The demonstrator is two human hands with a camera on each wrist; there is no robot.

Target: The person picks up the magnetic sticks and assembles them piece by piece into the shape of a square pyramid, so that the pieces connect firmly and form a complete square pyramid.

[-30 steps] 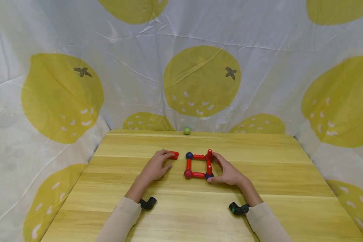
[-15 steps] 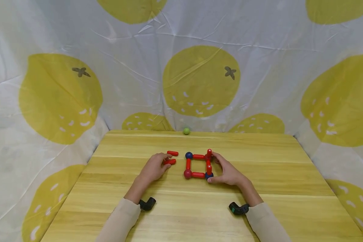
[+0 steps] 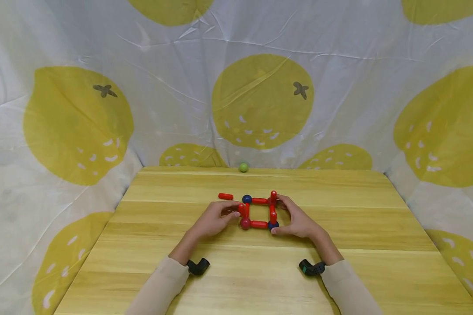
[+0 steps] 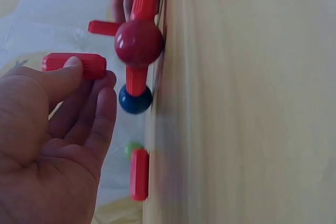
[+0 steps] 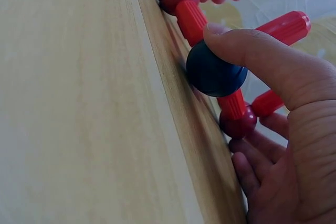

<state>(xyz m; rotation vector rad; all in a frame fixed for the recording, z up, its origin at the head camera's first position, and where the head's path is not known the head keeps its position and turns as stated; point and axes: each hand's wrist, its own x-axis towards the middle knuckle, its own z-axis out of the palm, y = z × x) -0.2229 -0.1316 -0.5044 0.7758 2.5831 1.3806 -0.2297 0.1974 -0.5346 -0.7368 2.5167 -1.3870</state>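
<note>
A square frame of red building rods and balls (image 3: 259,224) lies on the table, with blue and dark red balls at its corners. Two rods stand upright on its right-hand corners. My left hand (image 3: 214,219) pinches a loose red building rod (image 4: 94,65) between thumb and fingers, upright close to the near-left red ball (image 4: 139,43); in the left wrist view a gap shows between them. My right hand (image 3: 299,222) holds the frame's right side, its thumb on the near-right blue ball (image 5: 212,72) and its fingers at the far-right red ball (image 5: 239,121).
Another red rod (image 3: 225,196) lies on the wooden table (image 3: 244,280), left of the frame's far side. A green ball (image 3: 243,167) sits at the table's back edge, before a lemon-print cloth (image 3: 173,87).
The left hand has separated one red rod from the pair, picked it up and brought it rightward to the near-left corner, turned upright. The right hand keeps its hold on the frame.
</note>
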